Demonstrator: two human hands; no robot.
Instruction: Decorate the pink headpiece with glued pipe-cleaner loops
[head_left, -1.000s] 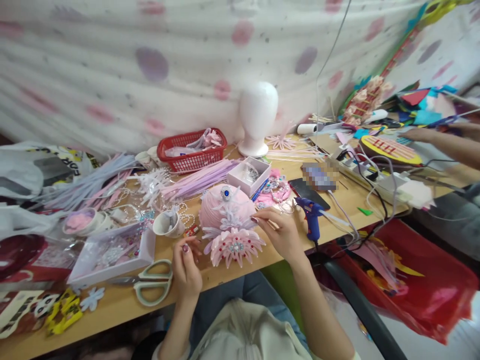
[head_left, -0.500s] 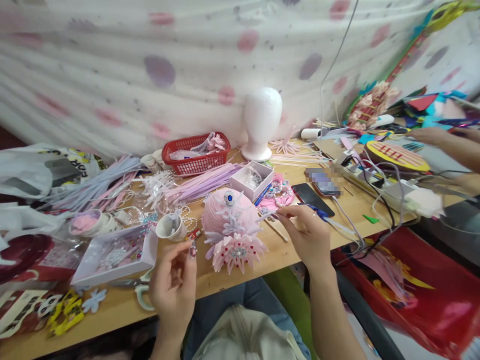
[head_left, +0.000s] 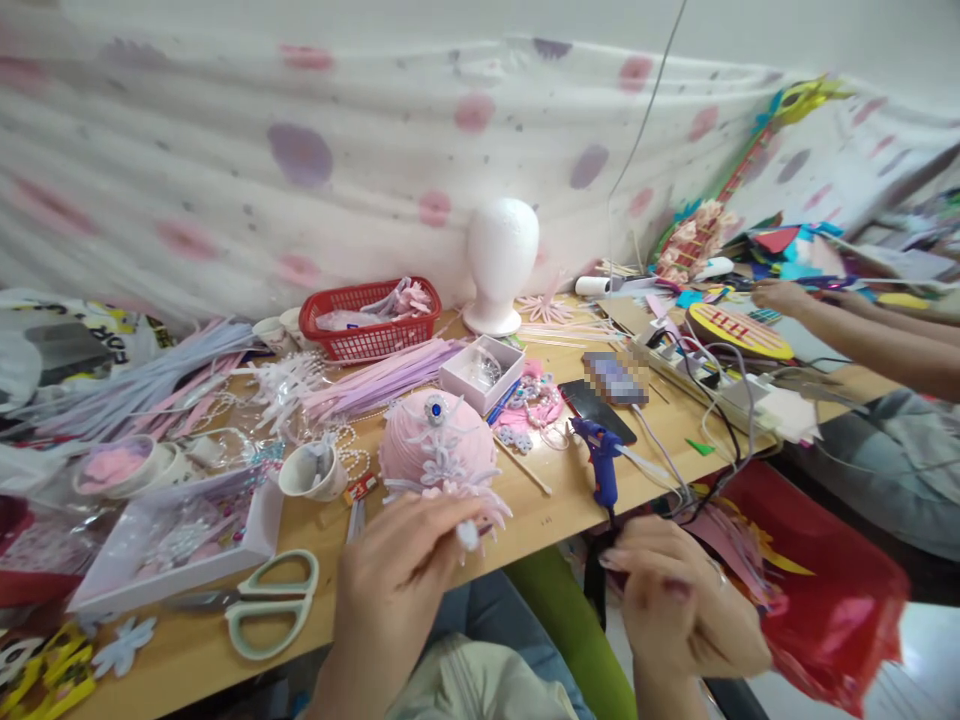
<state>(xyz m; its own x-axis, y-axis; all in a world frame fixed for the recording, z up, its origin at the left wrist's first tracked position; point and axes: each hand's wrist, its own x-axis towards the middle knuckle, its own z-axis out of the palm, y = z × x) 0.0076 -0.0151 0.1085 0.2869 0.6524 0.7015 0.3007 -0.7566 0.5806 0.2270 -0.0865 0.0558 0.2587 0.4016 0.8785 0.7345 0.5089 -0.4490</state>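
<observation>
Lowered, my right hand [head_left: 679, 600] curls, contents unclear, while my left hand [head_left: 394, 575] pinches a pale piece [head_left: 469, 536], likely keeping its end uncovered.

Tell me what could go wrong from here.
The blue glue gun lies near the table's front edge, close to the right hand; a knock might drop it. The scissors could be nudged off that edge too. The small pale piece at the left hand's fingertips might slip.
</observation>
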